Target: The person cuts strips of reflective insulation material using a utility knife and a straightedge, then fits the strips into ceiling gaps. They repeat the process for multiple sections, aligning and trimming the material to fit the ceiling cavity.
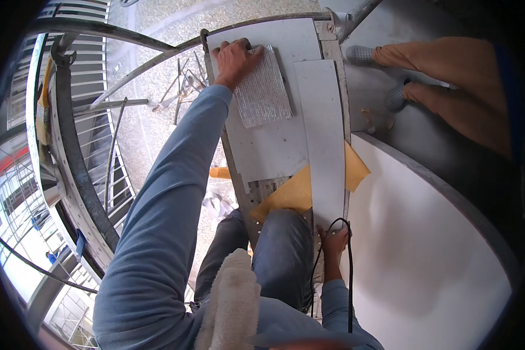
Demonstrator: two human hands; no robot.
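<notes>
My left hand (237, 61) reaches to the far end of a white panel (268, 151) lying on a narrow platform. Its fingers are curled beside the upper left corner of a silver foil-faced sheet (262, 90); a small dark thing shows at the fingers, too hidden to name. Along the panel's right side lies a long white strip (324, 116). My right hand (335, 239) grips the near end of that strip, low on the right, with a black cable (350, 268) looping over it. Yellow-brown paper (291, 195) sticks out from under the strip on both sides.
Metal tube rails (99, 28) bound the platform at the far left. A brush (43, 111) hangs by a beam at left. To the right stands a curved white panel (414, 233); beyond it are another person's legs (437, 64). Gravelly ground (151, 70) and rods lie below.
</notes>
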